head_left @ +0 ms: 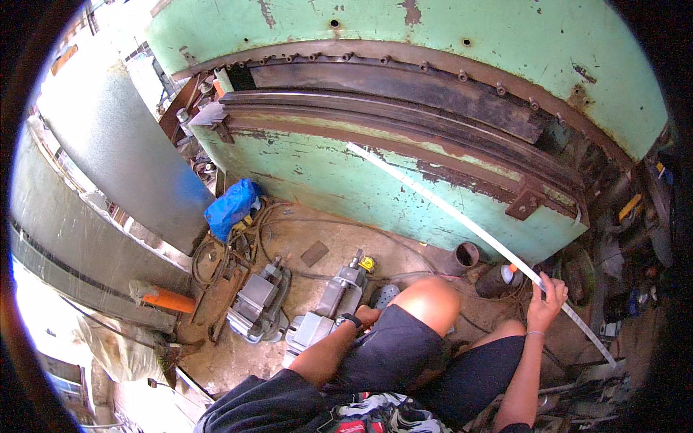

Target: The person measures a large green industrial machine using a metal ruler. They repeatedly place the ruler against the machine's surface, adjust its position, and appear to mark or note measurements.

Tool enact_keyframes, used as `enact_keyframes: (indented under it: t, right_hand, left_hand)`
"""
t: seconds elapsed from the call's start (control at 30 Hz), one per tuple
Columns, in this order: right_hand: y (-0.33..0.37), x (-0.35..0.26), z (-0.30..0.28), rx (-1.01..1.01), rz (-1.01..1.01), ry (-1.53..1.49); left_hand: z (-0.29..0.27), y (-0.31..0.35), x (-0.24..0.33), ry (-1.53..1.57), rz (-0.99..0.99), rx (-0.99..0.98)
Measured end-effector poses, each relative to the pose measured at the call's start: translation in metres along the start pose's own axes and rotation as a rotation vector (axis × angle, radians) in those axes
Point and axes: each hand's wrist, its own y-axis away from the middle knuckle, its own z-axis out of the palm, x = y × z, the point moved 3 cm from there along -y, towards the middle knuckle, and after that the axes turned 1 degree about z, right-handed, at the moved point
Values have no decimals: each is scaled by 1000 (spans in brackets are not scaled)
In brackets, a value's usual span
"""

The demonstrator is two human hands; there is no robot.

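A long, pale metal ruler [447, 207] slants from the green machine's front panel down to the lower right. My right hand [547, 303] is closed around its lower part, and the strip runs on past my fingers. The ruler's upper end lies in front of the green panel [303, 169]; whether it touches cannot be told. My left hand [368, 316], below a dark wristwatch, rests beside my bent knee. Its fingers are mostly hidden by the leg. Close to it stands a grey machine vise [339, 292], with a yellow tape measure [367, 263] at its far end.
Another grey vise [256, 299] sits to the left. Cables [209, 263] coil near a blue bag [232, 209] and an orange cylinder [167, 298]. An open pipe [466, 255] and an orange-tipped bottle [498, 280] stand by the panel. Large sheet metal [115, 137] leans at left.
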Motion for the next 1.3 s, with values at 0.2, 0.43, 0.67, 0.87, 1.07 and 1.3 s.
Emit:
enact_keyframes:
  t: [0.2,0.43,0.67,0.87,1.07,1.3]
  right_hand:
    - [-2,-8,2,4,16,-22]
    - [4,2,3,0,38,27]
    - [1,2,5,11,20,12]
    - [3,4,0,12,22,33]
    - [5,6,1,9,43,12]
    - [5,5,1,12,31,20]
  left_hand:
    - [-1,-6,-20,-60,103,15]
    - [0,-5,-20,-205,61,-33]
    - [3,-23,-73,-197,-107,48]
    - [10,-13,-30,-479,346,-31]
    - [3,-5,-41,-261,-60,-37]
    - [4,-4,-26,-632,204,-82]
